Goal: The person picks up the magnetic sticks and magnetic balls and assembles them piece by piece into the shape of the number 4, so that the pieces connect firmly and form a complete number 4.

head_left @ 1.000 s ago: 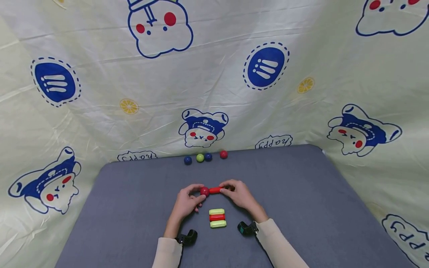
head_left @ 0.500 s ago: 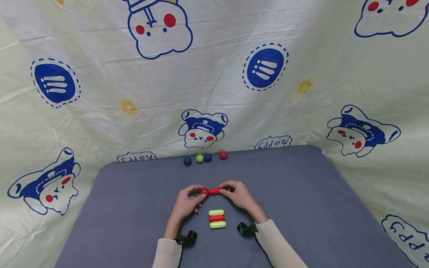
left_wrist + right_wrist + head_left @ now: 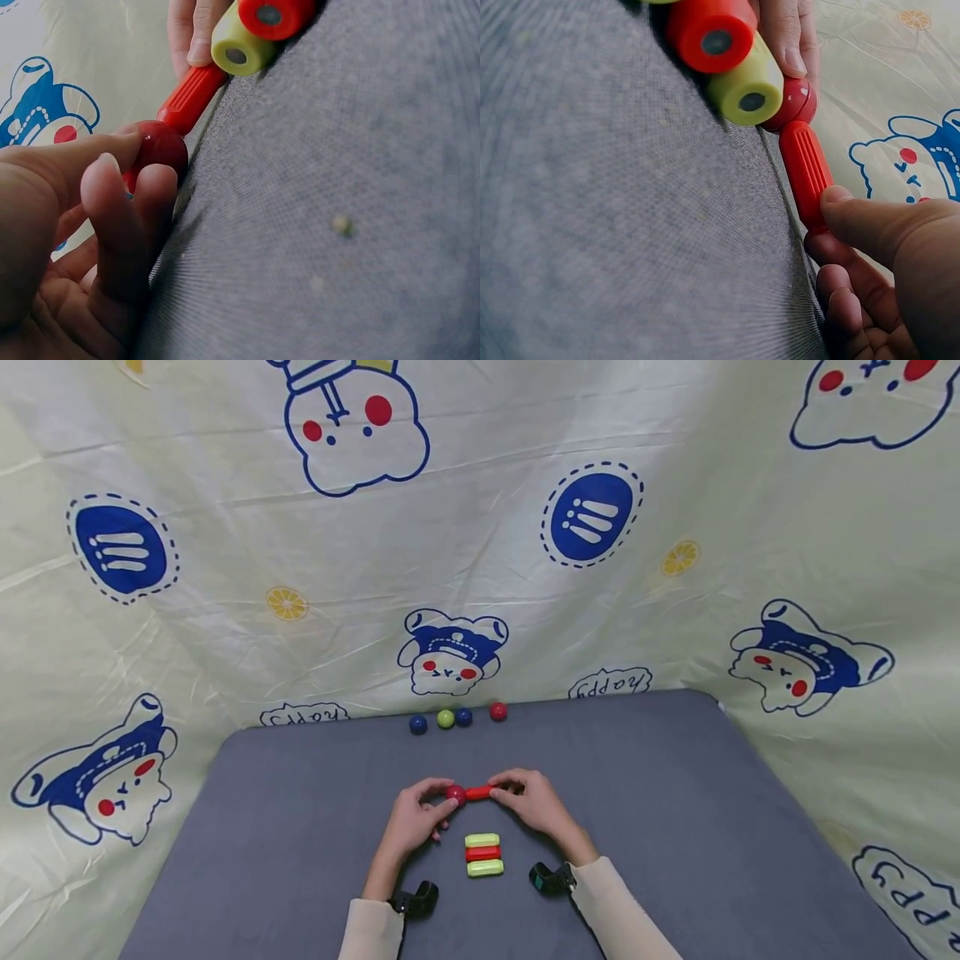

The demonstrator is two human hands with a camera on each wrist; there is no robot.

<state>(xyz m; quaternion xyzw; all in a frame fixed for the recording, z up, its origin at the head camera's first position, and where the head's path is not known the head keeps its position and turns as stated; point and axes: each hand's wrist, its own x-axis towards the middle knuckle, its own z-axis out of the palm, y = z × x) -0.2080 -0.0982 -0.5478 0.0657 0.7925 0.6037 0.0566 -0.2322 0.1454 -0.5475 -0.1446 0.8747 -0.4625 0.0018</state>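
My left hand (image 3: 414, 814) pinches a dark red ball (image 3: 456, 794) between thumb and fingers. The right hand (image 3: 534, 802) has thumb and fingertips on the far end of a red magnetic rod (image 3: 478, 793). Ball and rod meet end to end; in the right wrist view the ribbed rod (image 3: 805, 169) runs from my thumb up to the ball (image 3: 801, 105). Closer to me lie a yellow-green rod (image 3: 482, 841), a red rod (image 3: 483, 853) and another yellow-green rod (image 3: 485, 867), side by side. Grey round discs show in their ends in the wrist views.
At the back edge of the grey table (image 3: 315, 835) sit a blue ball (image 3: 417, 724), a yellow-green ball (image 3: 446, 718), a second blue ball (image 3: 463, 717) and a red ball (image 3: 498, 712). A printed curtain (image 3: 480, 527) hangs behind.
The head view has tilted slightly, so everything sits a little lower. My right fingertips have drawn back slightly toward the rod's right end; the ball and rod stay joined.
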